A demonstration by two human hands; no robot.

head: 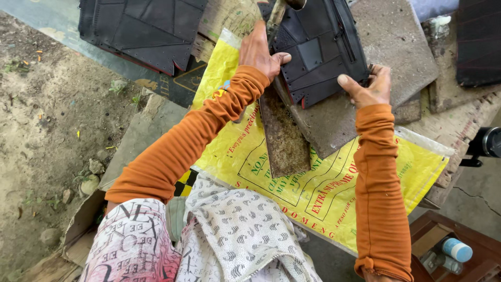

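Your left hand (pixel 259 52) is clamped around a hammer handle (pixel 274 18), thumb resting on the black stitched panel (pixel 318 47). Your right hand (pixel 369 86) pinches that panel's right edge, fingers closed on it. The panel lies between both grips on a grey stone slab (pixel 396 36). Just below your left grip a rusty flat blade (pixel 284 137) rests on the yellow sack (pixel 334 193).

The hammer (pixel 279 13) in the left hand (pixel 259 49) is cut off by the top edge, its head mostly unseen.
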